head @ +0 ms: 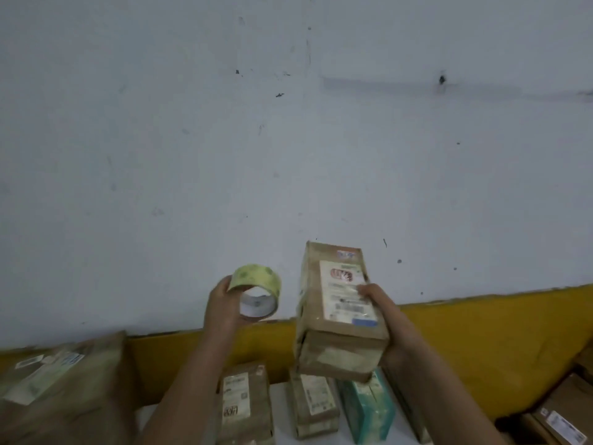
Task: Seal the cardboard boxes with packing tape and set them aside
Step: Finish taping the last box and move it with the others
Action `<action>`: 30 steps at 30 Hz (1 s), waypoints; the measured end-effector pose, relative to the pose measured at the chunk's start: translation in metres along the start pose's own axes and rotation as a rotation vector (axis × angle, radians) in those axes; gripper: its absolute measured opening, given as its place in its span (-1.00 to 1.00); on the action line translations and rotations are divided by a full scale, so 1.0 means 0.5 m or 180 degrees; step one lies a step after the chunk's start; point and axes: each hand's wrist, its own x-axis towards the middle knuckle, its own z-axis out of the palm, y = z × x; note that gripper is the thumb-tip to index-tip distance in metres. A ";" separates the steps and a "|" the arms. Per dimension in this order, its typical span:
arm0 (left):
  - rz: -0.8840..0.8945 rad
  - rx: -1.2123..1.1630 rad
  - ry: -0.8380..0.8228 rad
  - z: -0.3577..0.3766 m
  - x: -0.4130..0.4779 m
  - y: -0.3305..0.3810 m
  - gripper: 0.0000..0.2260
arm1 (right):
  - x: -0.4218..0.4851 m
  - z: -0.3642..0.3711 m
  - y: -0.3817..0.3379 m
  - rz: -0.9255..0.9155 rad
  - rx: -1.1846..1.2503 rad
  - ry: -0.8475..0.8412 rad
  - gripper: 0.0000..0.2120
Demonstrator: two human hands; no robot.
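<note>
My left hand (221, 308) holds a roll of yellowish packing tape (256, 290) up in front of the wall, fingers around its rim. My right hand (383, 319) grips a small brown cardboard box (337, 313) with a white shipping label, lifted above the table and tilted on end. The box is to the right of the tape roll and does not touch it. Tape shines over the label.
Below lie two labelled cardboard boxes (245, 403) (313, 403) and a teal box (365, 409) on a white table (279, 399). A large brown parcel (61, 387) sits at the left, more boxes (558, 412) at the lower right. A pale wall with a yellow base band (481, 332) stands behind.
</note>
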 end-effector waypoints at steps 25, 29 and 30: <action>-0.0199 -0.0797 -0.0440 0.126 -0.072 -0.003 -0.74 | 0.037 0.047 0.006 -0.0439 -0.1079 0.0066 -0.44; 0.0275 -0.0664 -0.0318 0.126 -0.072 0.016 -0.76 | 0.039 0.050 0.006 -0.0541 -0.0755 0.0049 -0.40; 0.0375 -0.0523 -0.0233 0.125 -0.071 0.018 -0.76 | 0.039 0.050 0.007 -0.0554 -0.0633 0.0059 -0.41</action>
